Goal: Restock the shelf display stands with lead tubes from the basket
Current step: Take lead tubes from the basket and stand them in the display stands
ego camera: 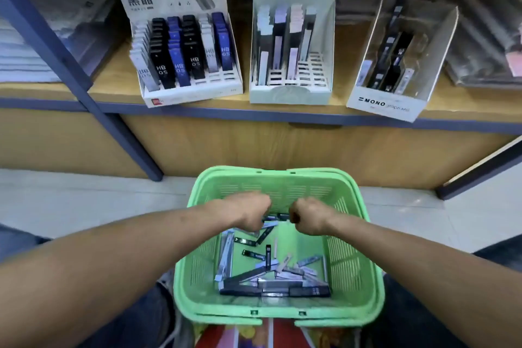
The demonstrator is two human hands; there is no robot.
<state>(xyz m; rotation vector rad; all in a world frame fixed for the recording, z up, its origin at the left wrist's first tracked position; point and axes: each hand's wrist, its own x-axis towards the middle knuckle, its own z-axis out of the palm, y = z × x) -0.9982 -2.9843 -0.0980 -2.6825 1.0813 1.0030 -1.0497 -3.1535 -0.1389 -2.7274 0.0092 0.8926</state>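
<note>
both forearms were bare to the frame's edge, with no sleeves, watch or rings showing; the left hand (252,210) and right hand (306,216) wore no gloves (dark blue trousers below).

Dark wrapped packs (480,37) right, pale stacked packets (25,48) left.

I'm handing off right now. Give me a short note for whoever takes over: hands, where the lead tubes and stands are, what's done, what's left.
Left hand and right hand: both curled, down in the green basket at its far end; whether either has a grip on a tube is hidden.
Lead tubes: loose heap in the basket, mostly at its near end.
Stands on the shelf: left stand mostly filled; middle stand has empty front slots; MONO stand is partly filled.
Done: cannot tell.
Left: move the tubes into the stands' open slots.
</note>
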